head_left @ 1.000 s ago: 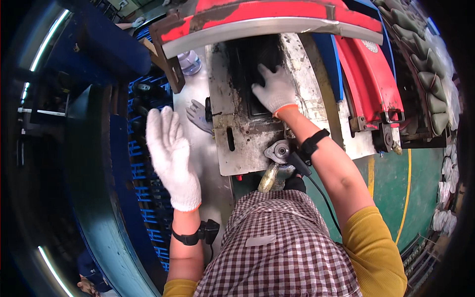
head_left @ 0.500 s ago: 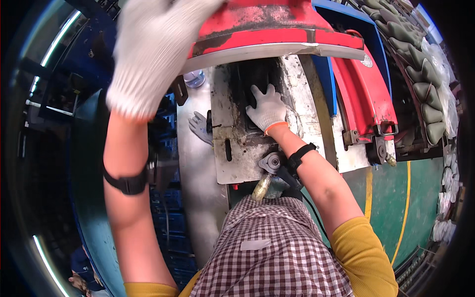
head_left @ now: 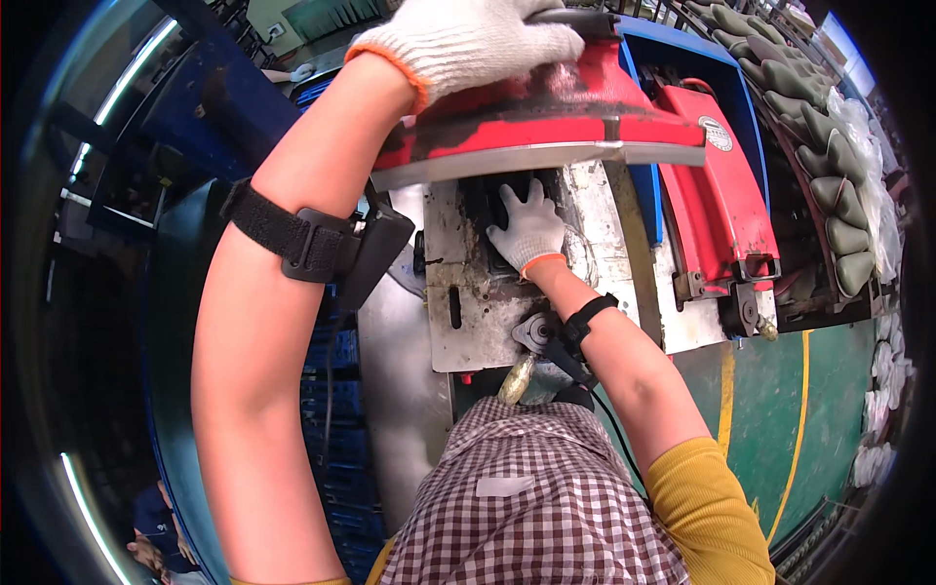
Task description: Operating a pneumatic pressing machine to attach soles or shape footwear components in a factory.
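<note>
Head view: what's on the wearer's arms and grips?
Left grip and right grip: white knit gloves, orange cuff edges. Both forearms: black straps carrying black modules; a thin dark cable near the right one. Right sleeve: mustard yellow, ribbed.

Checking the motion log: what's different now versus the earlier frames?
The left hand, open and free at left a second ago, has moved up and rightward to the top of the red cover; whether it grips is unclear. The view shifted slightly. The right hand stays spread at the dark plate below.
</note>
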{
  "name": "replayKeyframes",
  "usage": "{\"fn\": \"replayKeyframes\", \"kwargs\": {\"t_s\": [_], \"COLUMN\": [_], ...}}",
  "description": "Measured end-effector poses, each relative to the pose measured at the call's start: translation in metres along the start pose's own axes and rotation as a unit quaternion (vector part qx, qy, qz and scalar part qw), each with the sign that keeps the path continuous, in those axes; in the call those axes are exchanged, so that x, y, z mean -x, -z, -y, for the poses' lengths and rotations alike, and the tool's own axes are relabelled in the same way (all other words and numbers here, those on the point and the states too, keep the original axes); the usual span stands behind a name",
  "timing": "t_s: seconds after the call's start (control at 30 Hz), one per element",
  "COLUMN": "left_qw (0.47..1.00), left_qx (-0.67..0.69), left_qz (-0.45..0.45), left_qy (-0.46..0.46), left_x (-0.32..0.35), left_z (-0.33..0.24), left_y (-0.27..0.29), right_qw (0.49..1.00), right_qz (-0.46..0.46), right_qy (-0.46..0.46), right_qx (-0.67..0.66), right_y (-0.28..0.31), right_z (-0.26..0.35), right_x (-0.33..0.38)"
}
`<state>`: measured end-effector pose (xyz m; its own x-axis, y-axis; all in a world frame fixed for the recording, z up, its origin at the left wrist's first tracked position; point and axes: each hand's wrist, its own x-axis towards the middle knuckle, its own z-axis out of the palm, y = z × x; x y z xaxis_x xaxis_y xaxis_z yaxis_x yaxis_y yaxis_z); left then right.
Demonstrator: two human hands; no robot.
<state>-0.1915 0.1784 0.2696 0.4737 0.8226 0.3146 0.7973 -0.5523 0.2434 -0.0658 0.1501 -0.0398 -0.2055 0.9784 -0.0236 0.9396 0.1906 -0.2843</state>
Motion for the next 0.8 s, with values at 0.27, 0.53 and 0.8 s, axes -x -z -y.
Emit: {"fn": "replayKeyframes", "kwargs": {"t_s": [0.27,0.53,0.8], "left_qw": [0.996,0.989,0.992], "left_qx": [0.013,0.038,0.005], "left_qz": [0.085,0.142,0.128], "left_qy": [0.025,0.005,0.013], "left_x": [0.036,0.100,0.157], "left_z": [-0.012,-0.032,-0.043], "left_y": [-0.046,-0.130,-0.232], "right_qw": [0.979,0.933,0.640], "right_qz": [-0.100,-0.062,0.431], "right_qy": [0.147,0.132,-0.110], "right_qx": [-0.098,-0.330,-0.627], "right_y": [0.004,0.001,-0.028], "right_z": [-0.026,-0.140,-0.132], "right_x": [0.040,0.223,0.232]}}
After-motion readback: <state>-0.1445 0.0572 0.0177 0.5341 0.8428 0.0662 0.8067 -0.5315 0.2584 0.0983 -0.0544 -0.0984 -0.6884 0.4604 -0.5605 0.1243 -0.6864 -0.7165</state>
